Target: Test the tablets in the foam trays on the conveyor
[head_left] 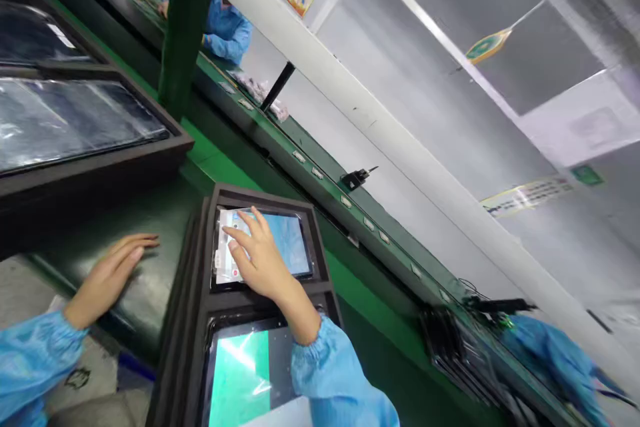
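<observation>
A tablet [290, 243] with a lit screen lies in the upper compartment of a dark foam tray [325, 267]. My right hand [263, 260] is over its left part, fingers spread, with fingertips at the screen; exact contact cannot be told. Below it in the same tray, a second tablet [240, 373] shows a bright green area, partly covered by my right sleeve. More dark trays are stacked underneath. My left hand [110, 273] hovers at the green bench edge left of the stack, fingers stretched out together, holding nothing.
At the left stand larger dark trays [170, 140] holding film-covered screens [75, 117]. A green post [183, 40] rises behind them. Beyond runs a green line with a black plug adapter [355, 179]. People in blue sleeves [230, 33] work at the far side and lower right.
</observation>
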`<state>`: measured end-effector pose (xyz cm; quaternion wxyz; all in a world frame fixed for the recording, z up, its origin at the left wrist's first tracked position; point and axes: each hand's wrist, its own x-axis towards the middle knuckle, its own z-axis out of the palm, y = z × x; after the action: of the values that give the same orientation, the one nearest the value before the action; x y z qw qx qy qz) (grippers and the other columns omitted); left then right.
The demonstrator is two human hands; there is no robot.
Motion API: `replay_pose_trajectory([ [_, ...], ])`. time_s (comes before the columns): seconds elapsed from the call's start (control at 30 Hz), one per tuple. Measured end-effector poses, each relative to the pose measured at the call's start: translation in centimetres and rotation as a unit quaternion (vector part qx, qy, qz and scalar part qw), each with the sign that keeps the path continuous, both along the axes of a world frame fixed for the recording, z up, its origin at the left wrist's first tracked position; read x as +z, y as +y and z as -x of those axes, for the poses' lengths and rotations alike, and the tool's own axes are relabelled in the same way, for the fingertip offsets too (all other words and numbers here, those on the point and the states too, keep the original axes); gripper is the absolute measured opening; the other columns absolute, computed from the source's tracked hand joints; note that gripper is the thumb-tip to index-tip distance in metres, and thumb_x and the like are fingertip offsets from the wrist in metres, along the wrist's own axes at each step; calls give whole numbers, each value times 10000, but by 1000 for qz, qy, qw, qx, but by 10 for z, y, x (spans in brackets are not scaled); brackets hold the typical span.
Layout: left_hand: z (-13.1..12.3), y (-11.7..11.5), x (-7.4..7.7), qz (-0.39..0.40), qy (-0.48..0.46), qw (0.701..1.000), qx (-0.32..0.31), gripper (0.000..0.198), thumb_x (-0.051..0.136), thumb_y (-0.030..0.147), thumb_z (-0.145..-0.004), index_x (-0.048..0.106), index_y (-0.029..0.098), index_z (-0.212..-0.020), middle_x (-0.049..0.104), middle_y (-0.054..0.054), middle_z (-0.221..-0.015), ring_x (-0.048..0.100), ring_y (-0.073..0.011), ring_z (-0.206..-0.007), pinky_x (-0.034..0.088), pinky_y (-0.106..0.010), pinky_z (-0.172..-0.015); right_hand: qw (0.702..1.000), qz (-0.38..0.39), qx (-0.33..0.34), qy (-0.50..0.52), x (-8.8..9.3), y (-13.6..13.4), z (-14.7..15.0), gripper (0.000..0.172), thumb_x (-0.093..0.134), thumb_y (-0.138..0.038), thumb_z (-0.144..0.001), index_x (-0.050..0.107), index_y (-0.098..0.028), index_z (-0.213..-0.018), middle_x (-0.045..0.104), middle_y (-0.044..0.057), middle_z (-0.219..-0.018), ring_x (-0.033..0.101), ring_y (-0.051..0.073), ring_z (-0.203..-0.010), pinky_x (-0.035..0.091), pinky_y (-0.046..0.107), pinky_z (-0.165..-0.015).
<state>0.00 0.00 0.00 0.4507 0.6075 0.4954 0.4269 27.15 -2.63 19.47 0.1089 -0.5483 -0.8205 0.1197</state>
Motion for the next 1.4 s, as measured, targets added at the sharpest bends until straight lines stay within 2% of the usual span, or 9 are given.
replay_pose_trajectory([
  [0.13, 1, 1, -3, -3, 1, 1000, 1, 496, 419, 602, -941, 688, 212, -1085, 642, -64, -1257, 540, -245, -1258, 335, -372, -1188, 1000, -8, -26, -3, -6, 17, 6, 372, 442, -325, -1045, 651, -239, -1340, 465, 107, -1536, 249, 290, -1516, 294, 552, -1227],
  [0.33, 0, 1, -4, -9, -8, 1000, -8, 444, 430, 552, -956, 682, 213, -1093, 626, -61, -1283, 530, -229, -1277, 311, -339, -1196, 998, 42, -22, -29, 6, 24, -17, 357, 459, -314, -1033, 690, -260, -1299, 271, 48, -1675, 41, 330, -1581, 220, 618, -1232],
  [0.5, 0, 0, -3, -7, -13, 1000, -10, 423, 442, 535, -955, 681, 219, -1103, 623, -56, -1292, 528, -225, -1280, 305, -327, -1196, 994, 69, -86, -16, 16, -7, -74, 384, 424, -344, -1038, 710, -258, -1279, 264, 51, -1675, 15, 317, -1585, 189, 612, -1241],
  [0.6, 1, -1, -4, -8, -6, 1000, -15, 427, 436, 541, -956, 684, 224, -1097, 622, -54, -1290, 527, -228, -1279, 314, -333, -1193, 987, 74, -144, -1, 17, -29, -106, 402, 409, -381, -1038, 719, -263, -1266, 306, 61, -1658, 57, 316, -1583, 186, 614, -1243],
  [0.7, 2, -1, -6, -10, -3, 1000, -18, 423, 432, 540, -959, 683, 232, -1103, 618, -51, -1298, 518, -229, -1297, 300, -346, -1207, 981, 64, -184, 16, 17, -47, -123, 427, 398, -415, -1038, 720, -251, -1267, 375, 85, -1626, 115, 317, -1577, 198, 618, -1242],
  [0.87, 2, -1, -6, -6, 0, 1000, -11, 431, 433, 564, -943, 690, 243, -1074, 636, -47, -1271, 540, -253, -1276, 324, -397, -1208, 981, 17, -184, 52, 17, -56, -117, 443, 376, -444, -1045, 709, -258, -1270, 473, 90, -1563, 210, 298, -1555, 237, 610, -1238],
  [1.17, 2, -1, -5, 4, 7, 1000, -1, 460, 437, 611, -911, 690, 252, -1047, 651, -59, -1254, 555, -290, -1268, 310, -482, -1234, 989, -10, -144, 24, 14, -34, -94, 371, 446, -297, -1001, 765, -225, -1177, 519, 78, -1531, 256, 307, -1540, 291, 571, -1230],
  [1.3, 2, 1, -4, 25, -1, 1000, 4, 478, 429, 622, -908, 683, 247, -1058, 645, -63, -1276, 539, -293, -1296, 268, -502, -1254, 985, -14, -170, 3, 7, -40, -100, 353, 481, -264, -967, 788, -243, -1139, 561, 68, -1493, 300, 336, -1519, 311, 603, -1209],
  [1.4, 2, 4, 2, 35, -7, 999, 8, 515, 425, 643, -891, 676, 225, -1057, 652, -77, -1259, 532, -300, -1309, 245, -504, -1264, 984, 2, -176, 11, 11, -54, -105, 361, 473, -317, -992, 751, -265, -1216, 510, 53, -1539, 268, 340, -1533, 289, 622, -1213],
])
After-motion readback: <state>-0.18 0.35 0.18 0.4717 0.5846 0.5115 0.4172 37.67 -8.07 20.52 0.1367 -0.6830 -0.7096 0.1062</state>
